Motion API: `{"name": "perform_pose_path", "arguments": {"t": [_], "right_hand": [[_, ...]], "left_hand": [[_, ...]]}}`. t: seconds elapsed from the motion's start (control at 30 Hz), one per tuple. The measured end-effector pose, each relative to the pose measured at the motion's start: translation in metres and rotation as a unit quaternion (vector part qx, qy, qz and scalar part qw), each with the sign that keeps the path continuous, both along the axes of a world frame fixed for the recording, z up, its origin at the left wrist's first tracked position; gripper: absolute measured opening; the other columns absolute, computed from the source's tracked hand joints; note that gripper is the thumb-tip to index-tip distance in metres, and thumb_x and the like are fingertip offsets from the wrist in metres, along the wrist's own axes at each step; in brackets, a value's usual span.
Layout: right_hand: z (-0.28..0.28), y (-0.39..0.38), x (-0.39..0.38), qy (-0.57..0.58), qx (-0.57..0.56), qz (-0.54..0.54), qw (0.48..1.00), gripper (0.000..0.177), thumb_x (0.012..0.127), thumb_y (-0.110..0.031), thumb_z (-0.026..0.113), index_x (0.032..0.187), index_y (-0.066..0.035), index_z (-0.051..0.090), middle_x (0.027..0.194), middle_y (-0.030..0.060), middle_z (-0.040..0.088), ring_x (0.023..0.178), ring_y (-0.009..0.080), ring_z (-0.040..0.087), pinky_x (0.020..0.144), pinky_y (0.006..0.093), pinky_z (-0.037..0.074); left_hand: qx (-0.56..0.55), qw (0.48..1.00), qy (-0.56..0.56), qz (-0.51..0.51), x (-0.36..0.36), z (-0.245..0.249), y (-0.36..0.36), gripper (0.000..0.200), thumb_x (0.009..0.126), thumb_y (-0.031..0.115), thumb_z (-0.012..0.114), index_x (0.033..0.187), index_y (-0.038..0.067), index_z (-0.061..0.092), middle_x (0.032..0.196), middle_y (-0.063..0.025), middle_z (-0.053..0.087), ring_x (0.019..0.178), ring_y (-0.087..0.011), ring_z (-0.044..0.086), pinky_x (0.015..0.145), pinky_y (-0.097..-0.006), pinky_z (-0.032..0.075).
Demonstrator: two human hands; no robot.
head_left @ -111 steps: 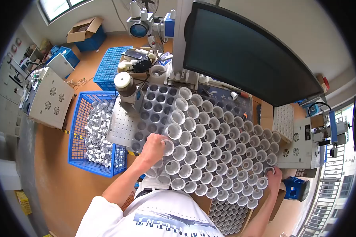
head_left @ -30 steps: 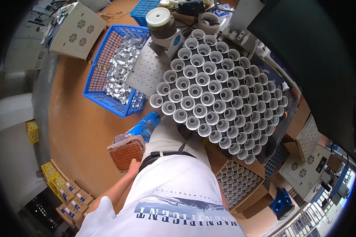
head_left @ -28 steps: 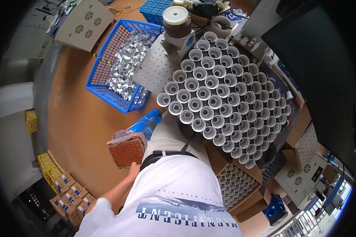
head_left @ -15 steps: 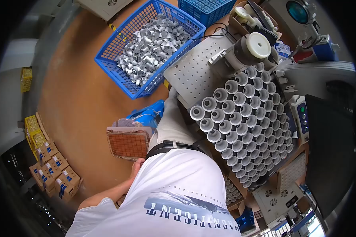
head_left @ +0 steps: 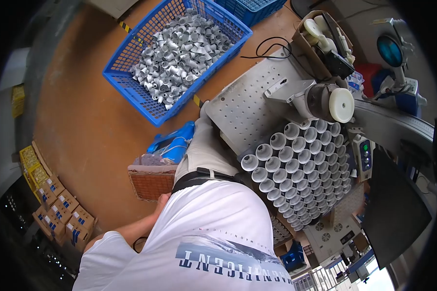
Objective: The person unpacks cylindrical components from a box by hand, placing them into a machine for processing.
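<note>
My left hand rests low at my hip, below the black belt. My shirt hides most of its fingers, and it lies beside a reddish-brown box-like seat or basket. My right hand is out of view. To the right of my body, many white round cups stand in close rows, open ends up, on the workbench. Over their far edge reaches a machine head with a white round cap. A perforated metal plate lies at the bench's left end.
On the floor ahead stands a blue crate of grey-white cone-shaped parts. A cardboard box of tools sits behind the machine. A control box and dark monitor are at right. Cartons are stacked at left.
The view has shifted, so the bench and cups appear lower and the crate farther left. My left hand stays at my hip.
</note>
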State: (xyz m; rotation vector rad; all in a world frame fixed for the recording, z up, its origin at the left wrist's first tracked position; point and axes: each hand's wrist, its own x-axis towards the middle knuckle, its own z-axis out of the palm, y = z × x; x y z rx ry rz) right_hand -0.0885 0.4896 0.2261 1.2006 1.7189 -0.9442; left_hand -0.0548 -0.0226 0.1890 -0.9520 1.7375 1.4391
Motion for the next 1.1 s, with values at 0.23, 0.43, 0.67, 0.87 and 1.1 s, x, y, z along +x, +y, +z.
{"name": "perform_pose_path", "arguments": {"t": [0.23,0.43,0.67,0.87,1.1], "right_hand": [[0.003,0.071,-0.014,0.081,0.063,-0.011,0.995,0.032,0.091,-0.018,0.050,0.116,0.000,0.055,0.113,0.0119,0.058,0.105,0.0192,0.055,0.090,0.0322,0.043],[0.013,0.124,-0.006,0.162,0.120,-0.060,0.978,0.032,0.091,-0.017,0.050,0.118,0.000,0.054,0.116,0.0122,0.057,0.107,0.0194,0.054,0.091,0.0328,0.043],[-0.024,0.084,0.092,0.087,0.030,-0.132,0.987,0.034,0.090,-0.017,0.049,0.120,0.000,0.053,0.119,0.0125,0.056,0.109,0.0197,0.053,0.092,0.0334,0.042],[-0.058,-0.003,0.201,-0.076,-0.182,-0.222,0.955,0.035,0.090,-0.016,0.049,0.121,0.000,0.053,0.121,0.0128,0.055,0.111,0.0198,0.052,0.094,0.0339,0.042],[-0.065,-0.115,0.284,0.027,-0.529,-0.352,0.772,0.036,0.090,-0.015,0.049,0.123,-0.001,0.052,0.125,0.0131,0.054,0.113,0.0201,0.051,0.095,0.0345,0.041]], "left_hand": [[-0.065,0.998,-0.017,-0.007,0.023,-0.005,0.023,0.033,0.082,0.030,0.047,0.089,-0.002,0.054,0.079,-0.0165,0.059,0.076,-0.0322,0.055,0.071,-0.0366,0.043],[-0.105,0.994,-0.016,-0.027,0.030,-0.007,0.024,0.033,0.081,0.029,0.047,0.089,-0.002,0.054,0.079,-0.0169,0.059,0.077,-0.0319,0.055,0.071,-0.0365,0.043],[-0.149,0.986,-0.009,-0.076,0.022,-0.006,0.012,0.032,0.081,0.028,0.047,0.088,-0.003,0.053,0.079,-0.0175,0.058,0.077,-0.0316,0.055,0.071,-0.0365,0.043],[-0.183,0.974,0.002,-0.134,-0.008,-0.008,0.007,0.031,0.081,0.027,0.047,0.088,-0.003,0.053,0.080,-0.0179,0.058,0.077,-0.0314,0.055,0.071,-0.0364,0.043],[-0.208,0.918,0.107,-0.321,-0.172,-0.061,0.039,0.031,0.080,0.026,0.047,0.088,-0.003,0.052,0.080,-0.0184,0.058,0.078,-0.0311,0.056,0.072,-0.0364,0.043]]}}
